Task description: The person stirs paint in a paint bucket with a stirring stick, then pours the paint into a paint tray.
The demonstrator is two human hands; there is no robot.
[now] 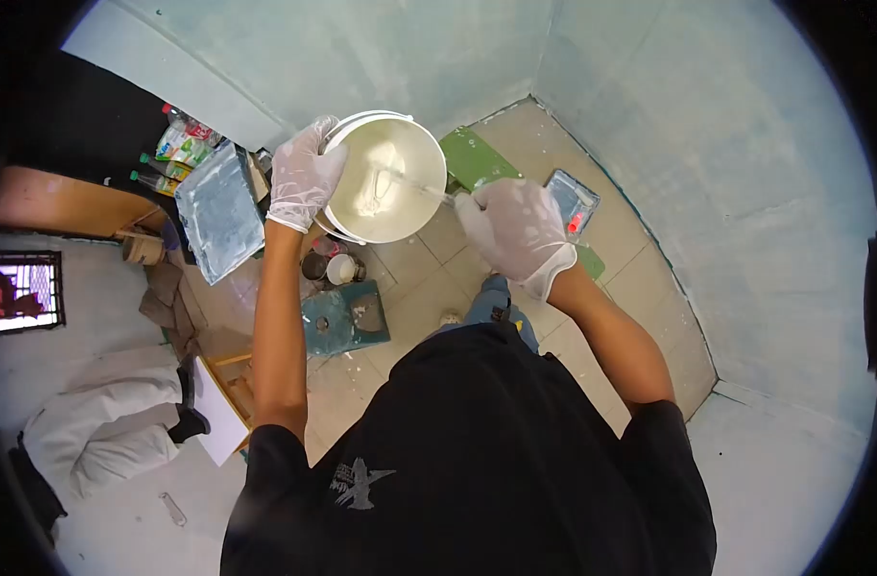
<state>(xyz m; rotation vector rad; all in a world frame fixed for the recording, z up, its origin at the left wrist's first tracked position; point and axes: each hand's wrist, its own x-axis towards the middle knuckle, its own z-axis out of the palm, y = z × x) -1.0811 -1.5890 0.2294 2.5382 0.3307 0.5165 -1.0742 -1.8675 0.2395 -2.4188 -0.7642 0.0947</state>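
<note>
A white bucket [426,146] is held up in front of me, its mouth tipped toward the camera, with pale, shiny liquid inside. My left hand [306,175], in a thin translucent glove, grips its left rim, thumb over the edge. My right hand [517,230], gloved the same way and spotted white, is closed around one end of a thin, blurred stick-like tool [422,188]. That tool reaches over the bucket's right rim into its mouth. Its far end is hard to make out against the bright liquid.
On the tiled floor are a green board [479,157], a paint tray [573,197], a stained teal stool [347,319] and small pots [341,270]. Bottles [174,165] and a paint-smeared box [219,216] stand left. Another person's pale trousers [102,422] show at lower left. Walls [745,173] enclose the corner.
</note>
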